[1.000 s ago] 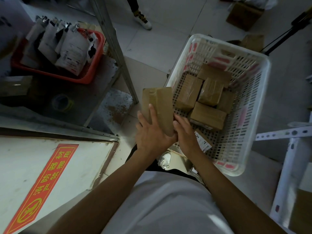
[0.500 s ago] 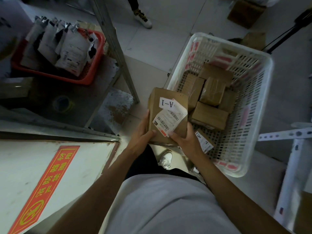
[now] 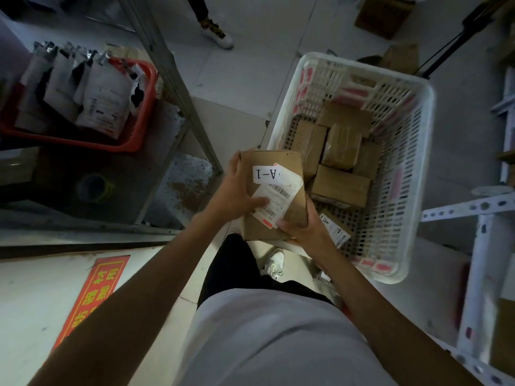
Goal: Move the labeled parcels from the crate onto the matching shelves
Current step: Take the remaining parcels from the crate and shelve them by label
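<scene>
The parcel (image 3: pixel 274 195) is a brown cardboard box held in front of the person's torso, above the floor (image 3: pixel 242 79) and just left of the white crate (image 3: pixel 418 174). Its upper face carries a white tag (image 3: pixel 266 174) printed "A-1" (seen upside down from the head camera) and a shipping label (image 3: pixel 278 199) with barcodes, which overlaps the tag's lower edge.

Left hand (image 3: pixel 237 193): the grip is on the parcel's left side. The thumb lies across the shipping label and the fingers reach up the left edge to the far corner.

Right hand (image 3: pixel 303 227): the grip is on the parcel's near right corner, the thumb on the upper face at the label's corner and the fingers curled round the right side.

The crate stands on the floor to the right. It holds several more brown parcels (image 3: pixel 338 185) packed side by side on its base. One further box (image 3: pixel 335 225) lies in the near corner, with a white label starting with "A"; the rest of the marking is hidden behind the right hand.

To the left, a grey metal shelf (image 3: pixel 167 79) carries a red basket (image 3: pixel 139 129) filled with white packets. A red sign (image 3: pixel 92 296) with yellow characters lies on a white surface at lower left. Another person's shoe (image 3: pixel 217 34) shows at the top.
</scene>
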Demonstrator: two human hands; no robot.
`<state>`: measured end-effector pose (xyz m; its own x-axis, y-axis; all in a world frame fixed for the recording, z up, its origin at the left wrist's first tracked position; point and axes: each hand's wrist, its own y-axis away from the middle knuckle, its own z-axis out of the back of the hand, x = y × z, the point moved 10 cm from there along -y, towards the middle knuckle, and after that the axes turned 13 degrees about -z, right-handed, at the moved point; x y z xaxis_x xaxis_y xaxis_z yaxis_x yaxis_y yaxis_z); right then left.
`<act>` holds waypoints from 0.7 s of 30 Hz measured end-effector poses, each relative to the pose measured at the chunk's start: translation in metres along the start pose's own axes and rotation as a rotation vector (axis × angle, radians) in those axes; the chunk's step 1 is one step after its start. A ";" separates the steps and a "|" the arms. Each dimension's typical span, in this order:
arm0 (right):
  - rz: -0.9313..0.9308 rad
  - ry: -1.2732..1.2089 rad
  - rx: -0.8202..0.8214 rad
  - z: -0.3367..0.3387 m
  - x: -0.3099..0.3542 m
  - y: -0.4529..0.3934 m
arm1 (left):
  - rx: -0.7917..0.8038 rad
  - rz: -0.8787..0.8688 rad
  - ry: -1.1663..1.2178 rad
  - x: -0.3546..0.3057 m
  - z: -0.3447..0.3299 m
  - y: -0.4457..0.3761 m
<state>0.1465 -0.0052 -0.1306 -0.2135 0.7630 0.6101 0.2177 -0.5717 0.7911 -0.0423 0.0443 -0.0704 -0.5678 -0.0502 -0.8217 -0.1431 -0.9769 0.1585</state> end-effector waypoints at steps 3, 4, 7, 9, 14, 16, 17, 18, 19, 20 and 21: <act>0.004 0.014 -0.003 0.002 0.006 -0.002 | 0.066 0.004 -0.102 -0.001 0.010 -0.021; -0.004 0.041 -0.016 0.002 0.009 -0.001 | 0.072 0.007 -0.109 0.001 0.011 -0.022; 0.003 0.140 -0.104 0.009 0.015 -0.003 | -0.056 0.068 -0.205 0.011 0.030 -0.014; -0.017 0.201 -0.229 0.017 0.019 -0.001 | -0.151 0.149 -0.304 0.023 0.048 -0.003; -0.238 0.082 -0.309 0.006 0.005 -0.001 | 0.011 0.190 -0.368 0.045 0.047 0.016; -0.257 0.086 -0.306 0.002 0.006 -0.001 | 0.096 0.144 -0.397 0.038 0.039 0.016; -0.237 0.066 -0.291 0.002 0.009 0.000 | 0.132 0.122 -0.396 0.034 0.035 0.014; -0.217 0.018 -0.258 0.002 0.011 -0.001 | 0.167 0.116 -0.395 0.033 0.031 0.011; -0.209 -0.050 -0.192 0.001 0.009 -0.003 | 0.201 0.119 -0.393 0.033 0.026 0.009; -0.204 -0.107 -0.127 0.001 0.008 -0.005 | 0.222 0.135 -0.393 0.035 0.023 0.009; -0.185 -0.154 -0.070 0.000 0.008 -0.005 | 0.213 0.152 -0.385 0.036 0.023 0.009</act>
<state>0.1436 0.0036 -0.1299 -0.0945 0.8905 0.4451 0.1208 -0.4336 0.8930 -0.0824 0.0385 -0.0864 -0.8489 -0.0699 -0.5238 -0.1753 -0.8978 0.4040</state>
